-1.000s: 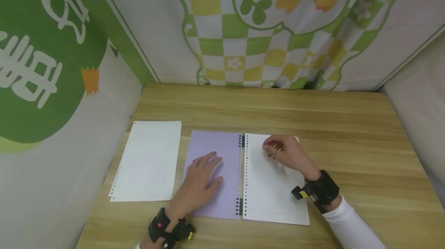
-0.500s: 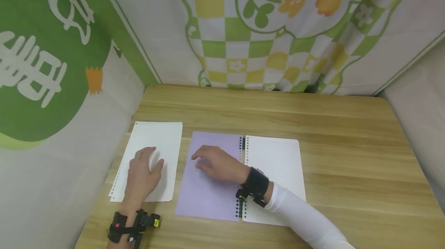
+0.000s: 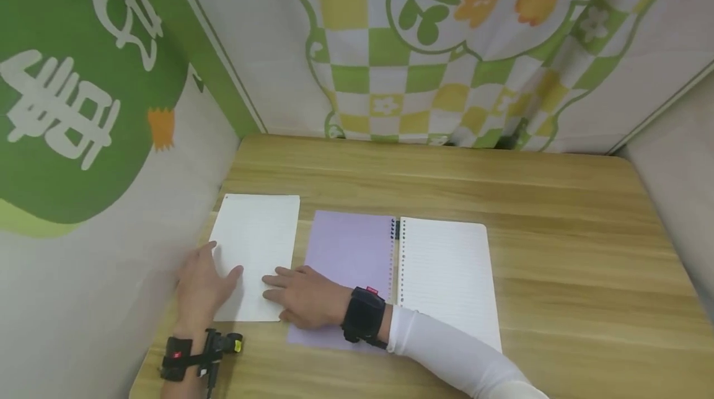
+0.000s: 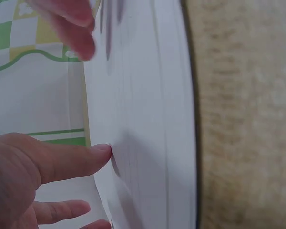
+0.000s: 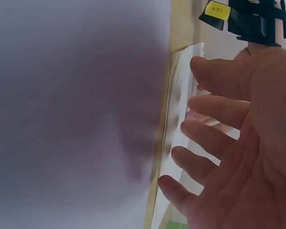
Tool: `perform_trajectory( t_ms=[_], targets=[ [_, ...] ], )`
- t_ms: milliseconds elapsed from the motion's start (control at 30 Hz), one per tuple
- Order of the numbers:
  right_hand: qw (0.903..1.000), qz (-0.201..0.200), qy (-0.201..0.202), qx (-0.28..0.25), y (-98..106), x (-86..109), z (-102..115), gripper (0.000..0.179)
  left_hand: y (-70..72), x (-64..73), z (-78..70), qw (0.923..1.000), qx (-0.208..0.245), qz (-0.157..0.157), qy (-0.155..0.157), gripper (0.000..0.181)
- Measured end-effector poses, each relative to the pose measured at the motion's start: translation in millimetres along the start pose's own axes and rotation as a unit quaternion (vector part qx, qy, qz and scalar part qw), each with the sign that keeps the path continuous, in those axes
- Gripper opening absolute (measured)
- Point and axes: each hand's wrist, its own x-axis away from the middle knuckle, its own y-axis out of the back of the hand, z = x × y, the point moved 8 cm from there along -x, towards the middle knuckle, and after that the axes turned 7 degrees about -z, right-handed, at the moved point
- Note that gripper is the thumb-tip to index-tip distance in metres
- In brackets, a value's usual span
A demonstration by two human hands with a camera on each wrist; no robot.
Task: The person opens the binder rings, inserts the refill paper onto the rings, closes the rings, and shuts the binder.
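A stack of loose white hole-punched sheets (image 3: 256, 232) lies at the left of the table. My left hand (image 3: 201, 284) is at the stack's left edge, thumb and fingers spread, gripping nothing. In the left wrist view a fingertip of that hand (image 4: 62, 160) is right at the paper. My right hand (image 3: 309, 297) reaches across an open ring notebook to the stack's right edge, its fingers loosely extended. The notebook has a purple sheet (image 3: 351, 244) on its left side and a white lined page (image 3: 446, 263) on its right. My right forearm hides its lower part.
The wooden table (image 3: 569, 250) extends to the right and behind the papers. A printed wall panel (image 3: 67, 108) borders the left side, close to my left hand. A checked curtain (image 3: 390, 70) hangs along the back edge.
Both hands have moved left: the left from the purple sheet to the loose stack's left edge, the right from the lined page across the notebook to the stack's right edge.
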Motion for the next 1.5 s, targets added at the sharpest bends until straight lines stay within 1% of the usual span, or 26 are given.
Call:
perform_trajectory(
  t_ms=[133,267,333,433,533,633,733,800,867,967,1033,1067,1100,1133,1200,1267,1333,1400,1467,1500],
  targets=[
    [0.9995,0.007,-0.006,0.031,-5.5,1.3,1.6,0.05,-1.4,-2.6,-2.8,0.9999,0.013,-0.002,-0.001,0.087],
    [0.9991,0.004,-0.012,0.041,-6.5,3.6,1.7,0.048,1.4,-7.7,-2.2,0.9995,0.028,-0.012,-0.002,0.089],
    [0.999,0.002,-0.013,0.043,-6.5,4.5,2.0,0.048,3.4,-10.9,0.4,0.9991,0.037,-0.02,0.005,0.089],
    [0.999,0.0,-0.013,0.042,-6.5,5.3,2.8,0.047,6.0,-14.7,7.2,0.9977,0.055,-0.03,0.027,0.086],
    [0.9991,-0.001,-0.013,0.039,-5.8,6.0,3.3,0.047,9.5,-18.1,14.8,0.9953,0.075,-0.033,0.052,0.078],
    [0.9993,0.0,-0.016,0.033,-4.8,6.7,2.9,0.047,12.0,-20.0,20.2,0.9946,0.08,-0.025,0.06,0.061],
    [0.9996,-0.002,-0.018,0.022,-3.9,7.1,2.5,0.047,13.1,-20.2,24.9,0.9948,0.08,-0.012,0.062,0.048],
    [0.9997,-0.006,-0.018,0.013,-3.9,7.2,2.0,0.046,12.7,-20.5,28.2,0.9947,0.081,-0.007,0.064,0.044],
    [0.9997,-0.014,-0.021,-0.006,-4.1,7.2,0.4,0.046,11.5,-21.8,31.9,0.9937,0.088,-0.002,0.07,0.045],
    [0.997,-0.039,-0.039,-0.054,-4.2,6.1,-5.4,0.046,10.0,-22.5,38.1,0.9913,0.106,0.006,0.077,0.046],
    [0.9899,-0.066,-0.064,-0.108,-2.1,5.2,-12.1,0.047,9.5,-22.3,41.9,0.9896,0.12,0.015,0.079,0.047],
    [0.9842,-0.082,-0.079,-0.136,-0.6,4.6,-16.0,0.048,9.5,-21.9,43.7,0.9886,0.127,0.019,0.079,0.047],
    [0.9758,-0.1,-0.095,-0.17,1.9,4.6,-20.3,0.048,9.4,-21.6,45.2,0.9876,0.133,0.024,0.08,0.048],
    [0.9648,-0.119,-0.113,-0.206,4.6,5.0,-24.9,0.049,8.9,-21.2,46.6,0.9863,0.139,0.03,0.083,0.048],
    [0.9362,-0.157,-0.15,-0.276,9.1,6.5,-34.7,0.052,8.2,-20.7,48.6,0.9843,0.147,0.037,0.091,0.049],
    [0.9039,-0.191,-0.184,-0.336,12.2,8.5,-43.6,0.055,7.6,-20.1,50.0,0.9825,0.151,0.042,0.101,0.05],
    [0.8666,-0.212,-0.218,-0.395,11.9,10.3,-51.6,0.061,7.5,-19.1,50.3,0.9811,0.154,0.044,0.108,0.05],
    [0.8315,-0.22,-0.252,-0.443,8.5,11.1,-58.3,0.066,7.6,-17.7,50.4,0.9803,0.157,0.046,0.111,0.05],
    [0.7939,-0.222,-0.281,-0.491,3.9,11.4,-63.9,0.072,8.0,-16.2,49.3,0.9803,0.159,0.048,0.107,0.05],
    [0.7769,-0.222,-0.295,-0.51,2.2,12.0,-66.1,0.074,8.3,-15.0,48.5,0.9801,0.162,0.05,0.104,0.05]
  ],
)
